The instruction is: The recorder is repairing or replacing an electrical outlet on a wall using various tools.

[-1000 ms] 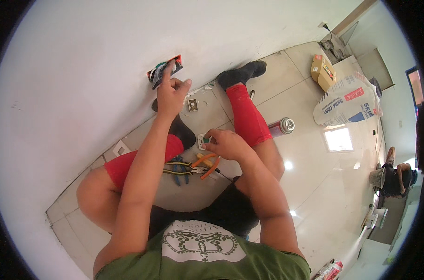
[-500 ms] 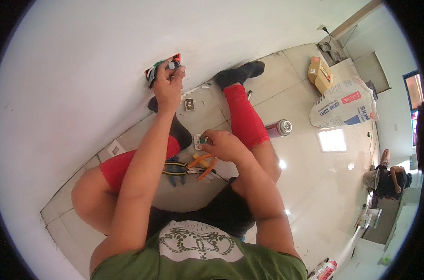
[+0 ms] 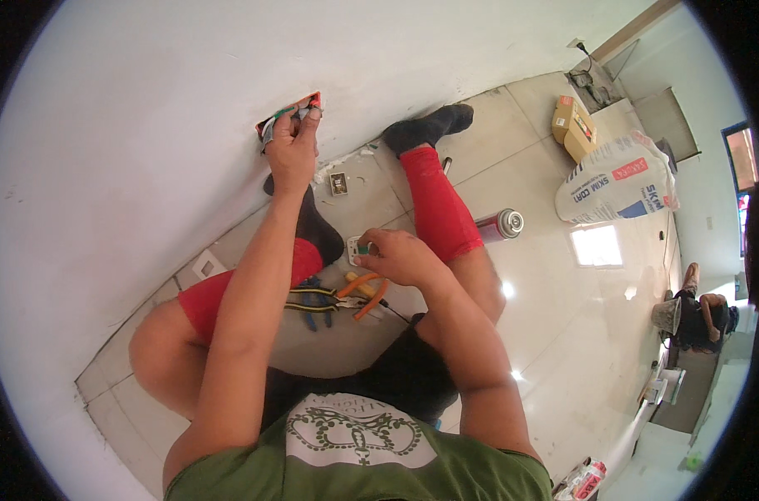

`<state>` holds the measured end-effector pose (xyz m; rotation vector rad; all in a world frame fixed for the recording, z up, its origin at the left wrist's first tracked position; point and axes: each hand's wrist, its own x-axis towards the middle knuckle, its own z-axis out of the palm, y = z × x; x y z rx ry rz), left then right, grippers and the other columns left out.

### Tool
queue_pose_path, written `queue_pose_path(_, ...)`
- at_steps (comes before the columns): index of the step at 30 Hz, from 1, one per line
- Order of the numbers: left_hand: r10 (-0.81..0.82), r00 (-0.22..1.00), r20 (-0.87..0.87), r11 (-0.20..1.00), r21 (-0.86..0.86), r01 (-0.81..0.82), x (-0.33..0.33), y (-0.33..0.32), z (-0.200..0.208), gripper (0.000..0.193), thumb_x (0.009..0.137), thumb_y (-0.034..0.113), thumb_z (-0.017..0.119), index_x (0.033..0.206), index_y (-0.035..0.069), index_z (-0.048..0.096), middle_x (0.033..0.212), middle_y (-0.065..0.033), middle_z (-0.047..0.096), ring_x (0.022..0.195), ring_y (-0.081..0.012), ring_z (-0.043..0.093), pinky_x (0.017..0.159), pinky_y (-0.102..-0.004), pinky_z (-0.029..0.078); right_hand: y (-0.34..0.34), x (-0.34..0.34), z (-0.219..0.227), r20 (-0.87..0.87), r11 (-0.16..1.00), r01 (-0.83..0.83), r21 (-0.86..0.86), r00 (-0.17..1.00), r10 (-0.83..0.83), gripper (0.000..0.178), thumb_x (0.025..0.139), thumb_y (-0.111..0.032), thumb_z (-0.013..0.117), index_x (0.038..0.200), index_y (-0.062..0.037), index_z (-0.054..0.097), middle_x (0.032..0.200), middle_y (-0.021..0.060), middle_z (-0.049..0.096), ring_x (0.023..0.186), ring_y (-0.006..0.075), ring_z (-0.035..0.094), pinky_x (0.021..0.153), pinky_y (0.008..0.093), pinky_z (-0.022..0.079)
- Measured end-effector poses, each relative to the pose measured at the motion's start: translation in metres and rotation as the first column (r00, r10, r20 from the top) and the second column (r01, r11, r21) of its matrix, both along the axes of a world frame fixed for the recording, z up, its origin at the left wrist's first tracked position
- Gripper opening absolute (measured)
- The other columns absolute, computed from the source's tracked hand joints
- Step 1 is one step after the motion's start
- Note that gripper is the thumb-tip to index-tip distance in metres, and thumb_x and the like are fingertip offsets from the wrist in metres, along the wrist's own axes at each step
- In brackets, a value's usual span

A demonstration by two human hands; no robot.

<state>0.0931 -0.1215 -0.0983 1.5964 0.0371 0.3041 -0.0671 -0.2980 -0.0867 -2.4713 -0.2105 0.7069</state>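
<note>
- Wires (image 3: 268, 132) bunch inside an orange-rimmed wall box (image 3: 316, 98), right at the left hand (image 3: 293, 154).
- Left fingers and thumb bend in among them; whether they grip, I cannot tell.
- Right hand (image 3: 400, 255) grasps a white fitting (image 3: 354, 252) by its edge.
- Between both hands, a small square fitting (image 3: 339, 184) lies on the floor.
- Pliers (image 3: 346, 304) lie bodyward of the right hand, a canister (image 3: 508, 224) to its right.

Downward head-worn fisheye view
It looks from close above, past the green shirt (image 3: 480, 457), toward the wall (image 3: 171, 134) and tiled floor (image 3: 576, 326).
</note>
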Motion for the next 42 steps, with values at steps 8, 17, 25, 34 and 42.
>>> queue_pose_path(8, -0.114, 0.993, -0.008, 0.987, -0.113, 0.112, 0.001, 0.009, -0.014, 0.030, 0.092, 0.010, 0.068, 0.120, 0.002, 0.062, 0.068, 0.0028, 0.054, 0.053, -0.0063, 0.049, 0.049, -0.0261, 0.041, 0.010, 0.022, 0.006, 0.250, 0.942, 0.231, 0.245, 0.923, -0.292, 0.041, 0.093, -0.037, 0.069, 0.115, -0.0035, 0.069, 0.096, 0.0182, 0.074, 0.090, 0.0346, 0.073, 0.084, 0.0425, 0.056)
queue_pose_path(17, -0.098, 0.993, -0.061, 0.995, -0.013, 0.098, -0.007, 0.007, -0.006, 0.027, 0.097, 0.022, 0.068, 0.116, 0.003, 0.066, 0.070, -0.0004, 0.063, 0.059, -0.0093, 0.054, 0.057, -0.0296, 0.046, 0.064, 0.139, 0.053, 0.489, 0.881, 0.312, 0.355, 0.741, -0.460, 0.036, 0.094, -0.035, 0.067, 0.107, -0.0025, 0.071, 0.096, 0.0197, 0.073, 0.088, 0.0353, 0.072, 0.080, 0.0443, 0.055)
queue_pose_path(25, 0.178, 0.974, 0.139, 0.981, 0.058, -0.187, 0.006, -0.013, -0.022, 0.019, 0.096, 0.022, 0.069, 0.094, 0.003, 0.069, 0.069, -0.0118, 0.069, 0.060, -0.0263, 0.065, 0.060, -0.0367, 0.049, 0.064, 0.150, 0.044, 0.675, 0.926, 0.244, 0.288, 0.634, -0.377, 0.031, 0.092, -0.031, 0.066, 0.093, -0.0001, 0.068, 0.087, 0.0186, 0.070, 0.084, 0.0378, 0.069, 0.077, 0.0468, 0.054)
queue_pose_path(34, 0.247, 0.945, 0.214, 0.926, 0.235, -0.295, 0.001, -0.017, -0.017, 0.012, 0.091, 0.017, 0.070, 0.087, 0.006, 0.067, 0.067, -0.0112, 0.067, 0.060, -0.0316, 0.065, 0.061, -0.0410, 0.051, 0.066, 0.155, 0.032, 0.573, 0.855, 0.273, 0.442, 0.648, -0.503, 0.028, 0.090, -0.028, 0.067, 0.095, -0.0006, 0.069, 0.093, 0.0197, 0.071, 0.088, 0.0403, 0.069, 0.080, 0.0465, 0.054)
queue_pose_path(42, 0.190, 0.938, 0.290, 0.881, 0.371, -0.293, 0.005, -0.010, -0.017, 0.025, 0.091, 0.015, 0.072, 0.115, 0.007, 0.072, 0.091, -0.0133, 0.075, 0.079, -0.0264, 0.072, 0.071, -0.0357, 0.055, 0.072, 0.155, 0.036, 0.550, 0.856, 0.318, 0.407, 0.663, -0.507, 0.027, 0.089, -0.025, 0.062, 0.091, 0.0014, 0.066, 0.093, 0.0225, 0.070, 0.090, 0.0432, 0.067, 0.081, 0.0486, 0.053)
